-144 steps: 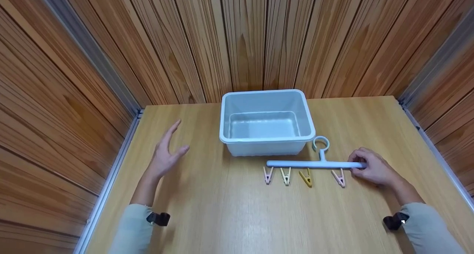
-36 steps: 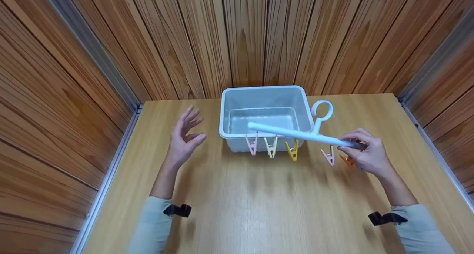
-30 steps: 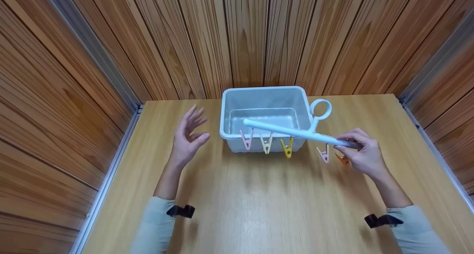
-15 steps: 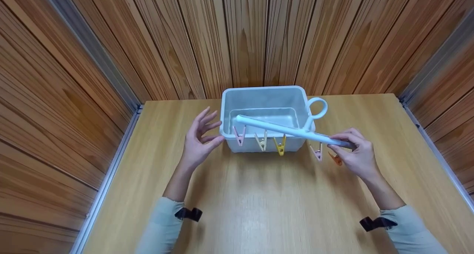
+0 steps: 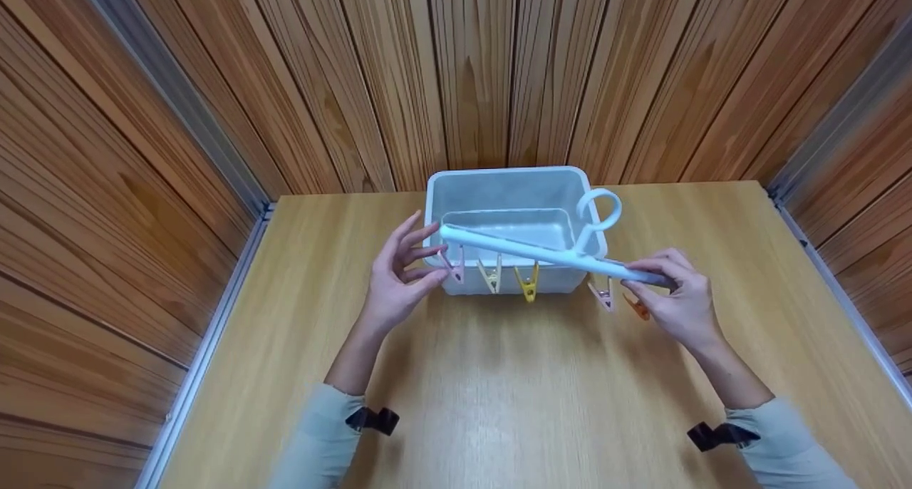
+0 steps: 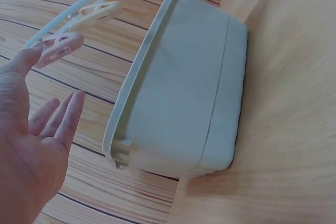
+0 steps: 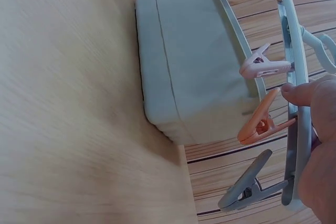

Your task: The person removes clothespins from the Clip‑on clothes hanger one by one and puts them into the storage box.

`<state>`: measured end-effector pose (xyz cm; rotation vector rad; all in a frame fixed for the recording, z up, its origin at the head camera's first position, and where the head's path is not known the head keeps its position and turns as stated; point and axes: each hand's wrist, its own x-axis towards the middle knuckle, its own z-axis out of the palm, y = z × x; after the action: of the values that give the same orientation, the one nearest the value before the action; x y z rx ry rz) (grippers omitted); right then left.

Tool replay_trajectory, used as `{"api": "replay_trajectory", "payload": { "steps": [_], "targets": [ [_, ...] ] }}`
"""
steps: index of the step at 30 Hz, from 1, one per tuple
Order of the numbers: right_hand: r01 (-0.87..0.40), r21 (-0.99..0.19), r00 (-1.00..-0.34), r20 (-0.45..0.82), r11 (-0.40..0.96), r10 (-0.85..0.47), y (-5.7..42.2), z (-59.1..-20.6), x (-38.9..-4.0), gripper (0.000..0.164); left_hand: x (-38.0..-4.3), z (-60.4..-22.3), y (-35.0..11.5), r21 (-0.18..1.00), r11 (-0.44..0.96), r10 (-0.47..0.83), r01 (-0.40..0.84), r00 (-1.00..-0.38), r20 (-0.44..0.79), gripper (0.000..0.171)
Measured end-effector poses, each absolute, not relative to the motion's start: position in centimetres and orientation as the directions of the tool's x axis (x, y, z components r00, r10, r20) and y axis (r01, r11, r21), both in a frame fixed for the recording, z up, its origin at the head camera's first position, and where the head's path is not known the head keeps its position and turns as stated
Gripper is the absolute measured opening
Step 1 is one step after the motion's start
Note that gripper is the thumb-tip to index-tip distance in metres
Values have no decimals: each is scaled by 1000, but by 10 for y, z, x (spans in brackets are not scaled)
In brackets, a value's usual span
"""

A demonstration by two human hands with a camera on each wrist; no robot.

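1. The hanger [image 5: 531, 250] is a smooth, pale-blue bar, plastic by its look, with a rounded left end and a curled hook [image 5: 618, 209] rising from it. It is held up off the table [image 5: 484, 418], slanting across the basin's near rim as the head camera sees it.
2. The right hand [image 5: 680, 300] pinches the bar's right end between thumb and fingers.
3. The left hand [image 5: 399, 282] is open, its fingers spread and gently bent around nothing, with the thumb close to the hanger's left end; whether it touches there, I cannot tell.
4. V-shaped clips hang along the bar: a pink clip [image 5: 457, 275], a cream clip [image 5: 493, 284], a yellow clip [image 5: 529, 290], a lilac clip [image 5: 605, 301] and an orange clip [image 5: 636, 307]. The right wrist view adds a grey clip [image 7: 247, 184] near the held end.
5. The basin [image 5: 563, 282] is pale grey-blue and a rounded rectangle, with a rolled lip, smooth sides and a shiny floor.
6. The table has a fine, light wood grain; the walls [image 5: 484, 68] show darker, bolder-grained planks.
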<state>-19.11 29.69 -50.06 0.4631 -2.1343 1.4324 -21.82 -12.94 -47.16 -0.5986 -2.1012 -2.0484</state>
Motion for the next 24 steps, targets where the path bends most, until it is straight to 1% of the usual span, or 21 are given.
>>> {"api": "replay_trajectory", "payload": {
  "steps": [8,18,24],
  "targets": [
    [-543,-745,-807,591,389,6,289,-499,-190,28,-213,-468,-122,930,-24,168,367,-915,366,85],
    [-572,-734,-785,619,365,15,283,-503,-193,28,-212,-465,-122,923,13,163,384,-912,377,71],
    [-562,-726,-791,611,397,-2,283,-501,-191,28,-213,-462,-125,919,26,176,393,-907,383,66]
  ]
}}
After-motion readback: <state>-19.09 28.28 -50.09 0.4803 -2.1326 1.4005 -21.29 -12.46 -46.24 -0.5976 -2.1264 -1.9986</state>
